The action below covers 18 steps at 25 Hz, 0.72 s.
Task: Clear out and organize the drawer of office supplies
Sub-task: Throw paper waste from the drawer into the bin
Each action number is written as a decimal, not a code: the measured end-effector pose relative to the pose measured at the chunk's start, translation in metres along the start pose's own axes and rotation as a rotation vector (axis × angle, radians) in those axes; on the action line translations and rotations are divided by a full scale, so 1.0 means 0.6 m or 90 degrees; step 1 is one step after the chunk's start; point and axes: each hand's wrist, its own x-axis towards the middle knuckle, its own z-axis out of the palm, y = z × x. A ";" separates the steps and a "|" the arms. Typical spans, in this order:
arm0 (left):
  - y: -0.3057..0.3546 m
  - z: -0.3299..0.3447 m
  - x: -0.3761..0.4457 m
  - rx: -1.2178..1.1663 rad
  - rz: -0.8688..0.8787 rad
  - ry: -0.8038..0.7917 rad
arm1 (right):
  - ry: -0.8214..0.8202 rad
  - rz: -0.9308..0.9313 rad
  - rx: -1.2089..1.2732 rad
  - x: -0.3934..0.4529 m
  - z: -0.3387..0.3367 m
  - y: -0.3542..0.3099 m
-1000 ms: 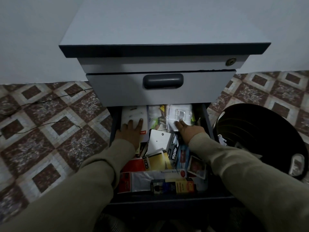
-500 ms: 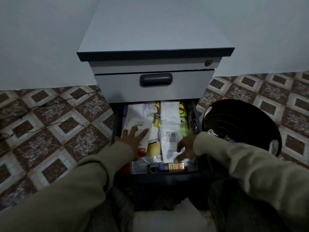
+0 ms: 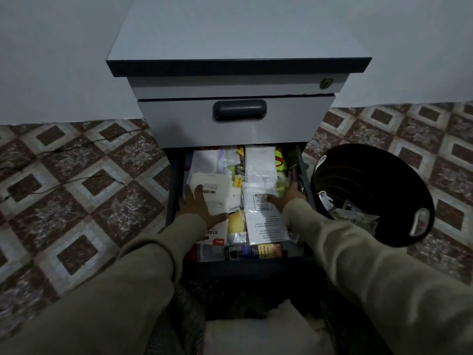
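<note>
Right hand now shifted from drawer front to far-right edge, fingers curled into clear packets, grip unclear; left hand still flat, fingers spread on white box; sorting barely begun, bin right.

Cabinet smooth matt laminate; bin glossy black plastic; sleeves soft knit cloth.

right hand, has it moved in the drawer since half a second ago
Yes. The right hand has shifted back toward the cabinet and toward the drawer's right wall.
</note>
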 end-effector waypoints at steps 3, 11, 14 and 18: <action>-0.006 0.014 0.006 -0.034 -0.030 -0.042 | 0.001 0.048 0.026 0.000 0.024 -0.001; -0.019 -0.007 0.017 -0.041 -0.055 0.025 | 0.061 0.138 0.162 -0.011 0.028 -0.009; -0.013 -0.015 0.017 -0.075 -0.068 0.060 | 0.070 0.170 0.362 -0.008 0.036 -0.014; -0.013 -0.020 0.021 -0.160 -0.105 0.057 | 0.075 0.201 0.538 -0.021 0.037 -0.013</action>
